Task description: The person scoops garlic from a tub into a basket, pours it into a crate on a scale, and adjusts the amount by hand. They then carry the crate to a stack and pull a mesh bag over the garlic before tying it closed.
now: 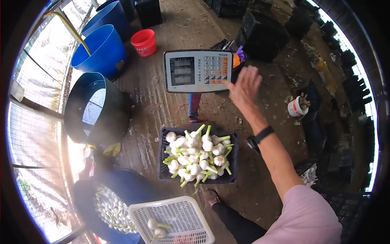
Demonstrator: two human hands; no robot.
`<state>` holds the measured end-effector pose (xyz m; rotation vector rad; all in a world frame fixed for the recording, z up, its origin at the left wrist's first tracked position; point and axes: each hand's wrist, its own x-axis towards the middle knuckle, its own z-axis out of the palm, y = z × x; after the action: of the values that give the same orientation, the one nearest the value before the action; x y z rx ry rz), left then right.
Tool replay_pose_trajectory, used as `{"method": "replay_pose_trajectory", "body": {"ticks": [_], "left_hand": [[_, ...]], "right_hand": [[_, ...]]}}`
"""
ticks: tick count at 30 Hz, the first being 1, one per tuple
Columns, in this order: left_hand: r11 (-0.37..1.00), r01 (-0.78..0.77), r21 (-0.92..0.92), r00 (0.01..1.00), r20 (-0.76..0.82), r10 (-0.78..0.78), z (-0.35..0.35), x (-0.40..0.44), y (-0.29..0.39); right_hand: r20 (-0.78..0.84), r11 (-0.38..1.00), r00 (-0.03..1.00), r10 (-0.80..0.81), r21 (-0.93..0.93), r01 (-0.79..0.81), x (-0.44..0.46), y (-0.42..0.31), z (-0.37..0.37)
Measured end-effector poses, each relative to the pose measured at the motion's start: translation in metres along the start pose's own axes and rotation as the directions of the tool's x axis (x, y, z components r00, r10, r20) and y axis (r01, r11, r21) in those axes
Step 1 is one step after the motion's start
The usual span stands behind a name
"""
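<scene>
My right hand [245, 87] is at the right edge of the digital scale's display panel [199, 71]. Its fingers are stretched out, and the thumb tip is at the lower right keys; whether it presses one I cannot tell. A black plastic crate [162, 171] heaped with white garlic bulbs [195, 154] on green stems sits below the panel's post. At the bottom, a white mesh basket [199, 207] with two garlic bulbs is tilted near my body. My left hand cannot be made out; a pinkish patch shows faintly through the basket's mesh.
A blue tub [87, 203] of white garlic stands at lower left. Further up are a dark tub with water [73, 110], a blue barrel [99, 51] and a red bucket [144, 42]. Black crates [262, 36] and a small white bucket [296, 107] stand right.
</scene>
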<state>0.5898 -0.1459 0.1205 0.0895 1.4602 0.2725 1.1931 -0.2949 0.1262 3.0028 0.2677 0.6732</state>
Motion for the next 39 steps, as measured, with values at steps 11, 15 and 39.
{"method": "replay_pose_trajectory", "body": {"ticks": [11,15,39], "left_hand": [[0.91,-0.296,0.29,0.953,0.15,0.263,0.04,-0.038,-0.025],[0.997,-0.052,0.059,0.986,0.164,0.042,0.013,-0.002,-0.014],[0.965,-0.155,0.213,0.982,0.142,0.126,0.062,0.062,-0.052]], "right_hand": [[-0.045,0.785,0.905,-0.423,0.48,0.391,-0.068,-0.02,0.005],[0.303,0.626,0.767,-0.565,0.764,0.159,-0.126,-0.003,0.057],[0.566,0.732,0.678,-0.47,0.678,-0.059,-0.219,-0.081,0.102]]}}
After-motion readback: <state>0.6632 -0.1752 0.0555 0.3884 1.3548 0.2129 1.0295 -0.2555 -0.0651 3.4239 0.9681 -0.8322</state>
